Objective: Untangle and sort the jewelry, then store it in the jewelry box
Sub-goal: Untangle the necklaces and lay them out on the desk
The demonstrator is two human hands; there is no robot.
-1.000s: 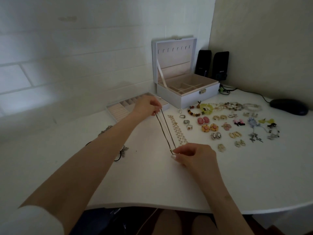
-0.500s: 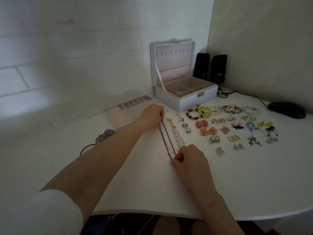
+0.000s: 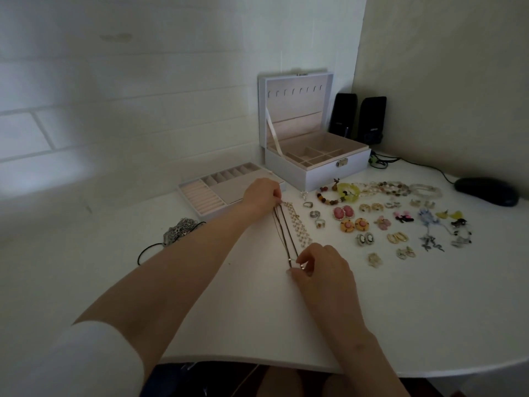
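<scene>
Head view: thin chain (image 3: 282, 233) lies stretched straight on the table (image 3: 400, 325), in front of the box (image 3: 315, 174), off its left corner. Left hand (image 3: 262, 196) pinches the chain end nearer the box. Right hand (image 3: 323, 270) pinches the end farther from it, fingers curled in tight. Neither hand holds anything else.

My read on handling: very light, limp, no stiffness. It will kink, knot and snag easily, and a hard pull could break a link. I'd grip at the ends by the clasp, keep it lightly taut and lift it level.

Pearl strand (image 3: 300, 227) lies alongside, also in front of the box. Tray (image 3: 211, 193) sits left of the box, with a tangle (image 3: 179, 232) further out that way.

Writing: speakers (image 3: 357, 118), right of the box, carry small marks that are too small to read. I see no text on the box.
</scene>
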